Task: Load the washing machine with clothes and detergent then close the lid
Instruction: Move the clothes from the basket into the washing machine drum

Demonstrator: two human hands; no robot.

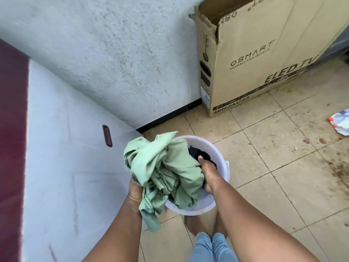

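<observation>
A white plastic bucket (223,159) stands on the tiled floor in front of my feet. A bunched light green garment (162,167) spills over its left rim, and a dark garment (200,153) lies deeper inside. My left hand (135,193) grips the green cloth from below at the bucket's left side. My right hand (206,173) reaches into the bucket and holds the green cloth's right side, thumb pointing up. To the left stands the washing machine (66,157), a white side panel with a dark red handle recess (107,135) and a maroon top (11,129).
A large cardboard TV box (255,59) leans against the grey wall (113,53) at the back right. A crumpled white packet (340,122) lies on the stained beige floor tiles (273,148) at the right edge. My feet (204,222) stand just behind the bucket.
</observation>
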